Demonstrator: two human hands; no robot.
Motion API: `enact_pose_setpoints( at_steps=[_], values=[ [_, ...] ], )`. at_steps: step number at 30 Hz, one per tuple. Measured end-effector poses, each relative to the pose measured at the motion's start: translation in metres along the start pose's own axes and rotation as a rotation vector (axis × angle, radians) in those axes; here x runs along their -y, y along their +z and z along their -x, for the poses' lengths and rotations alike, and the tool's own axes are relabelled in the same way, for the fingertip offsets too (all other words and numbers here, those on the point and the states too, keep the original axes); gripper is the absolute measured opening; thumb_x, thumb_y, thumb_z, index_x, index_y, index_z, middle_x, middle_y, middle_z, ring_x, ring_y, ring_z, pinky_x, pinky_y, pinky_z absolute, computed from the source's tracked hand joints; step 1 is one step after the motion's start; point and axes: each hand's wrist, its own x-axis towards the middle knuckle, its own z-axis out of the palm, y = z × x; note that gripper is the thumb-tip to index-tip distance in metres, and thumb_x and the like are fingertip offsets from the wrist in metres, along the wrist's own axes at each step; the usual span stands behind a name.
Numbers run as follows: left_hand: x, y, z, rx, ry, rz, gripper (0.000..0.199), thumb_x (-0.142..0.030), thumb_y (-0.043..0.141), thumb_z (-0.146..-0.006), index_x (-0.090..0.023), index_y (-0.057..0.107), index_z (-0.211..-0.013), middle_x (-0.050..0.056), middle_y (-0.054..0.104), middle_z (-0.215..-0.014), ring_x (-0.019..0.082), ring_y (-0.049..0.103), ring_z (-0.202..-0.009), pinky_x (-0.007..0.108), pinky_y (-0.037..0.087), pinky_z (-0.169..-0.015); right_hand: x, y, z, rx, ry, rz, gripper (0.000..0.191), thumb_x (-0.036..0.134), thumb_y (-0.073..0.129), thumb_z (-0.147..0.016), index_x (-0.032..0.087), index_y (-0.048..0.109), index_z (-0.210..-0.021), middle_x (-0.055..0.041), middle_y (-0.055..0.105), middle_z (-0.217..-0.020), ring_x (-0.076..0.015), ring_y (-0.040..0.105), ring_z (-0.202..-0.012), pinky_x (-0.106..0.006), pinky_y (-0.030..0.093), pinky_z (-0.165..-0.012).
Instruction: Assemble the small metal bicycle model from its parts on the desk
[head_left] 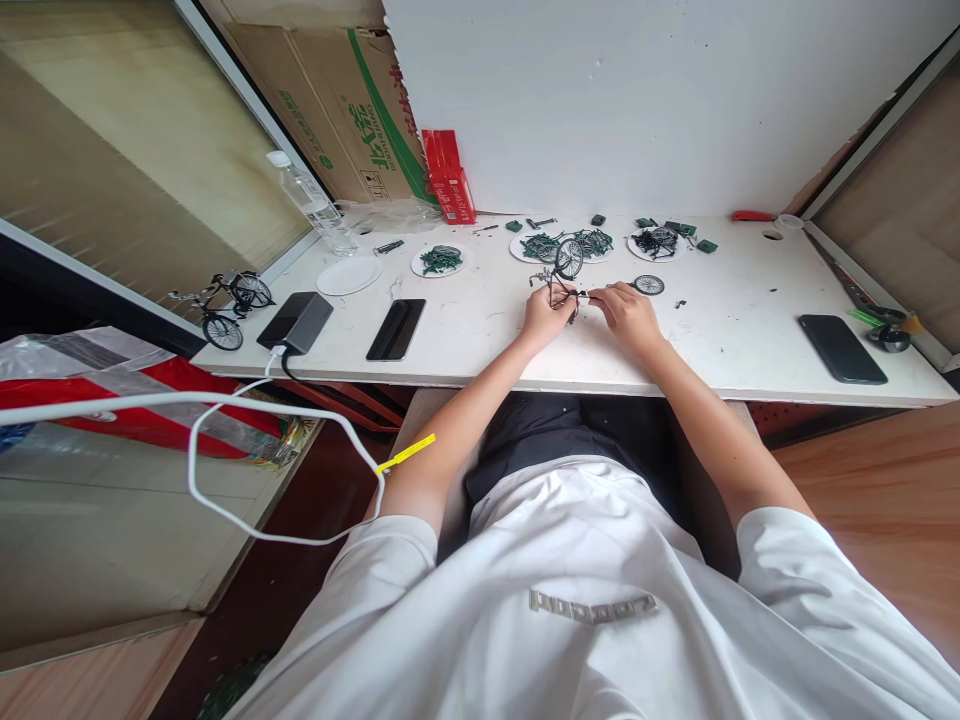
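Observation:
My left hand [546,315] is closed on a small black model bicycle frame, whose one mounted wheel [568,259] points up and away from me. Close beside it on the right, my right hand [625,312] pinches at the frame's near end; whatever small part lies between those fingertips is too small to name. A loose spoked wheel [649,285] lies on the table just beyond my right hand. Past my hands stand white plates, one with dark green parts [600,243] and another with black parts [657,242]. A smaller plate holds more green pieces [441,260].
On the white table [480,345] are a bare plate [349,275], a phone [397,329], a grey box with cables [296,322], a finished-looking model bicycle [225,305] and a bottle [315,205]. A black phone [842,349] lies right. A white cable [192,450] loops at left.

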Motion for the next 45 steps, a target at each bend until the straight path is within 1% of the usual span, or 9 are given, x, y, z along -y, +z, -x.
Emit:
enact_pose_setpoints(
  at_steps=[4,11,14,17,19,22,27,39,45],
  values=[
    [-0.002,0.0,0.003,0.007,0.02,-0.03,0.013,-0.019,0.082,-0.089,-0.018,0.074,-0.1,0.007,0.08,-0.091,0.017,0.078,-0.085,0.027,0.06,-0.083,0.003,-0.002,-0.001,0.02,0.027,0.033,0.044,0.048,0.045,-0.121,0.02,0.077,-0.109,-0.0149,0.083,-0.099,-0.0302,0.073,-0.096,-0.04,0.047,-0.073],
    [-0.007,0.002,0.011,0.048,0.035,-0.107,0.017,-0.022,0.082,-0.09,-0.019,0.076,-0.105,0.007,0.081,-0.095,0.018,0.078,-0.088,0.027,0.06,-0.084,0.003,-0.001,-0.002,0.019,0.071,0.089,0.061,0.057,0.032,-0.12,0.024,0.064,-0.081,-0.013,0.067,-0.07,-0.0304,0.064,-0.082,-0.04,0.038,-0.065],
    [-0.006,0.002,0.01,0.052,0.06,-0.12,0.016,-0.019,0.081,-0.09,-0.018,0.077,-0.105,0.008,0.082,-0.1,0.018,0.078,-0.09,0.028,0.059,-0.086,0.006,-0.002,-0.001,0.03,0.089,0.084,0.058,0.056,0.03,-0.121,0.023,0.065,-0.089,-0.0137,0.07,-0.075,-0.031,0.066,-0.086,-0.039,0.037,-0.065],
    [-0.003,0.0,0.009,0.037,0.079,-0.143,0.018,-0.019,0.081,-0.089,-0.018,0.078,-0.107,0.009,0.082,-0.103,0.018,0.078,-0.093,0.028,0.059,-0.089,0.011,-0.004,0.0,0.046,0.109,0.03,0.043,0.055,0.04,-0.119,0.02,0.065,-0.113,-0.0157,0.077,-0.092,-0.0343,0.069,-0.101,-0.039,0.04,-0.066],
    [-0.002,-0.001,0.008,0.02,0.076,-0.156,0.02,-0.02,0.081,-0.089,-0.018,0.078,-0.109,0.008,0.082,-0.102,0.018,0.078,-0.093,0.028,0.059,-0.088,0.013,-0.006,0.0,0.068,0.099,-0.007,0.035,0.05,0.045,-0.117,0.02,0.061,-0.121,-0.017,0.079,-0.104,-0.0353,0.069,-0.109,-0.039,0.042,-0.065],
    [0.001,-0.002,0.007,0.006,0.075,-0.16,0.022,-0.023,0.081,-0.089,-0.018,0.077,-0.11,0.008,0.081,-0.103,0.018,0.077,-0.093,0.027,0.059,-0.086,0.013,-0.006,0.0,0.093,0.067,-0.025,0.025,0.041,0.045,-0.116,0.02,0.058,-0.12,-0.0181,0.078,-0.111,-0.0351,0.068,-0.11,-0.039,0.042,-0.064],
    [0.002,-0.002,0.006,0.029,0.095,-0.164,0.021,-0.024,0.079,-0.091,-0.018,0.076,-0.111,0.009,0.082,-0.104,0.018,0.077,-0.093,0.027,0.059,-0.086,0.011,-0.004,0.0,0.091,0.068,-0.022,0.021,0.039,0.043,-0.116,0.022,0.056,-0.116,-0.0178,0.076,-0.107,-0.0349,0.068,-0.103,-0.039,0.042,-0.062],
    [-0.005,-0.001,0.01,0.041,0.097,-0.181,0.023,-0.027,0.083,-0.09,-0.02,0.077,-0.111,0.01,0.083,-0.109,0.02,0.078,-0.095,0.03,0.059,-0.091,0.005,0.002,0.0,0.089,0.129,0.082,0.045,0.053,0.032,-0.121,0.023,0.059,-0.101,-0.0149,0.071,-0.089,-0.0334,0.067,-0.09,-0.038,0.037,-0.063],
    [-0.001,-0.001,0.01,0.04,0.144,-0.198,0.023,-0.027,0.081,-0.092,-0.02,0.077,-0.114,0.01,0.083,-0.109,0.02,0.077,-0.095,0.031,0.059,-0.095,0.009,-0.001,0.001,0.069,0.148,-0.011,0.035,0.053,0.041,-0.118,0.022,0.058,-0.116,-0.0161,0.076,-0.104,-0.033,0.069,-0.1,-0.038,0.039,-0.064]
  ],
)
